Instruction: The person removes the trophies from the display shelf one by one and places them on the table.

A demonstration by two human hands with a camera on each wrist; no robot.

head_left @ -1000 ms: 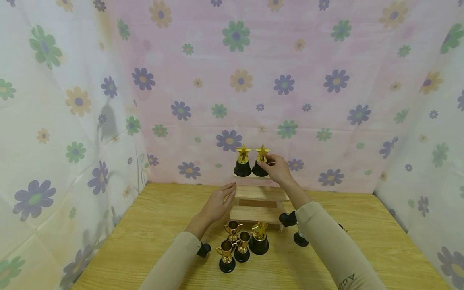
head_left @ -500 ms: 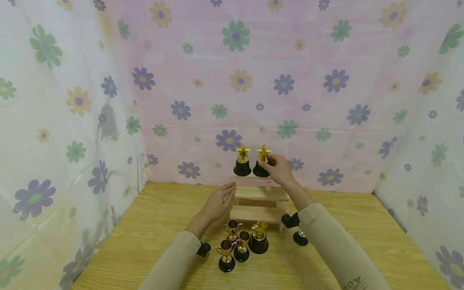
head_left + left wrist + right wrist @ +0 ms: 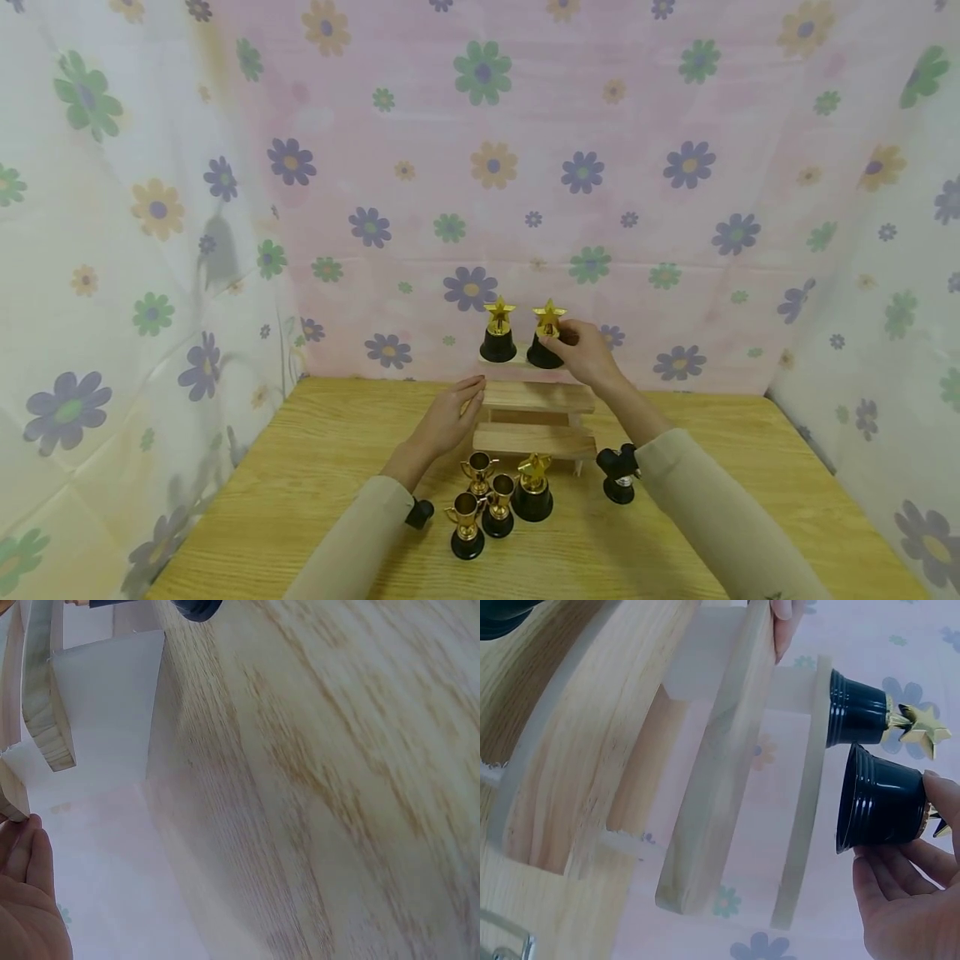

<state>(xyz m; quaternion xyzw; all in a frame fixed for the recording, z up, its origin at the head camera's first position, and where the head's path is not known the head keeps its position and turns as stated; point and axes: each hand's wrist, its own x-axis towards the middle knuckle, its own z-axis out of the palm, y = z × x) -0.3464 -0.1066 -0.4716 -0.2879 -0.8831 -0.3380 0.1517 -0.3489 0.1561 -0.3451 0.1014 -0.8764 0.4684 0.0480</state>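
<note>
My right hand [image 3: 588, 354] pinches a gold star trophy [image 3: 548, 343] with a black base, just below its star. In the right wrist view a gap shows between this trophy's base [image 3: 877, 799] and the top board of the wooden stepped stand [image 3: 536, 396]. A matching star trophy [image 3: 498, 333] stands on that top board, to the left. My left hand [image 3: 450, 417] has its fingers extended, and their tips touch the left end of the stand's middle step, as the left wrist view also shows at the fingertips [image 3: 34, 825].
In front of the stand, several gold trophies stand on the wooden table [image 3: 337, 450]: cup trophies [image 3: 467, 529] and another star trophy [image 3: 533, 492]. A silver-topped trophy [image 3: 619, 490] stands right of the stand, partly hidden by the right wrist camera. Flowered cloth [image 3: 420, 150] hangs behind and at both sides.
My right hand has shifted slightly to the right with its star trophy, widening the space between the two star trophies. My left hand stays at the stand's left end.
</note>
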